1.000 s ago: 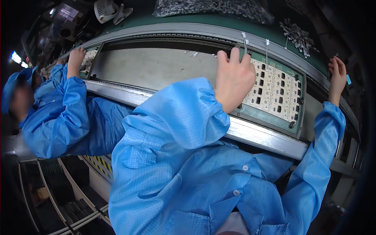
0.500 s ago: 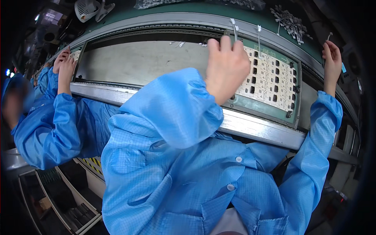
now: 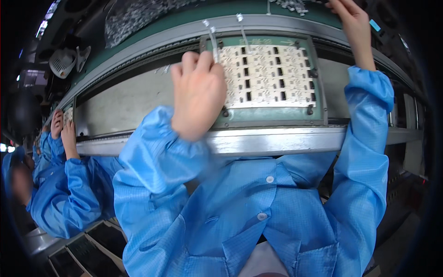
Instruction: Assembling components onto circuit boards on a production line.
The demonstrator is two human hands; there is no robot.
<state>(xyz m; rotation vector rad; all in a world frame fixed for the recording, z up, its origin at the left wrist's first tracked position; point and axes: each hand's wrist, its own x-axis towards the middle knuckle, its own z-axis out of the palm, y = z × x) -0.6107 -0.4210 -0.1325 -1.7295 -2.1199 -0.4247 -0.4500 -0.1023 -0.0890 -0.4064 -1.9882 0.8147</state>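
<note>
Resting on the left edge of a white panelled circuit board [image 3: 267, 76] at upper centre, the left hand [image 3: 198, 94] is seen curled, a thin clear strip [image 3: 213, 41] pinched at its fingertips. The board is seated in a green rectangular frame [image 3: 272, 115] on a metal conveyor rail [image 3: 277, 141]. At the top right, the right hand [image 3: 353, 21] is raised; its grip cannot be told. A co-worker's two hands [image 3: 62, 131] are seen far left.
</note>
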